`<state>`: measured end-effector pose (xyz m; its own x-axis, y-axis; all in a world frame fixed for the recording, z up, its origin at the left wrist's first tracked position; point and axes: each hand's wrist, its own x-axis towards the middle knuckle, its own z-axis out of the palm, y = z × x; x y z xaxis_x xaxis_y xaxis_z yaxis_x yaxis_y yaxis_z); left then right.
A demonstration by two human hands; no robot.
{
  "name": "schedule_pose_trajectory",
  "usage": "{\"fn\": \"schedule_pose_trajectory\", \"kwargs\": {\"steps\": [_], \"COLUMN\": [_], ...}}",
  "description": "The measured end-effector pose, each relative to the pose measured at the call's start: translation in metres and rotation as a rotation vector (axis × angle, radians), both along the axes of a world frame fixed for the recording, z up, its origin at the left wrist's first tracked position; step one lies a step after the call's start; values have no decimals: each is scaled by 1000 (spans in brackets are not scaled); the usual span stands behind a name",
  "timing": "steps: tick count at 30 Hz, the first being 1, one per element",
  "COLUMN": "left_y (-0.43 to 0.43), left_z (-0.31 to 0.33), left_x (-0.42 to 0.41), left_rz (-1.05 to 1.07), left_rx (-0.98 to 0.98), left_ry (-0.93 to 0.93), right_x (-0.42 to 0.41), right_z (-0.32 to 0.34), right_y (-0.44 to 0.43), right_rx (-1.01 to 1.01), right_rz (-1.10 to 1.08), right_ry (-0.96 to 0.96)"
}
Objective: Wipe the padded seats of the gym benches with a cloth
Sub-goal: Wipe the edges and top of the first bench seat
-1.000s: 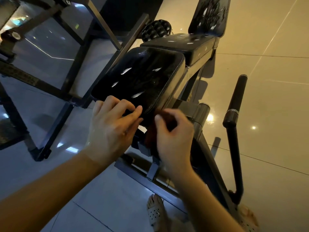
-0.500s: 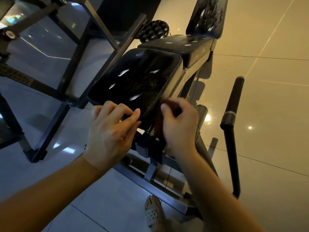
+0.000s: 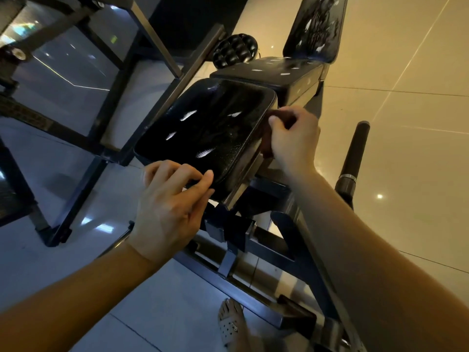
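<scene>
Tiled floor underfoot; right grip clutches a cloth against the seat side, left grip clasps its front edge, pads beyond it seemingly unwiped.

Most of the cloth is buried inside my right hand. Only a dark reddish-brown fold shows by my thumb, against the side of the seat pad. My left hand pinches the pad's near edge, its outer knuckles blurred. The backrest pad is cut off by the top edge, the metal rack by the left, and my sandalled foot by the bottom. My right forearm hides the lower end of the black handle bar.
</scene>
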<state>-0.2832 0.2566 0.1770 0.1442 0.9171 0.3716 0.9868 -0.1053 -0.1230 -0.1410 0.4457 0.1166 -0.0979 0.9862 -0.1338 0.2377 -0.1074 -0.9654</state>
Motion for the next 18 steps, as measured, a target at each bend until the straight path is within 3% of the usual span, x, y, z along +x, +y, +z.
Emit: {"fn": "schedule_pose_trajectory", "kwargs": {"steps": [6,13,18], "left_y": [0,-1,-2], "left_z": [0,-3,-4], "left_x": [4,8,10], "left_rz": [22,58,73], "left_rx": [9,21,33], "left_ry": [-41,-83,-96], "right_x": [17,-3,9], "right_z": [12,-1,9], "right_y": [-104,41,-34], "right_rx": [161,5,56], "right_rz": [181,-39,85], "right_ry": [84,-81,52]}}
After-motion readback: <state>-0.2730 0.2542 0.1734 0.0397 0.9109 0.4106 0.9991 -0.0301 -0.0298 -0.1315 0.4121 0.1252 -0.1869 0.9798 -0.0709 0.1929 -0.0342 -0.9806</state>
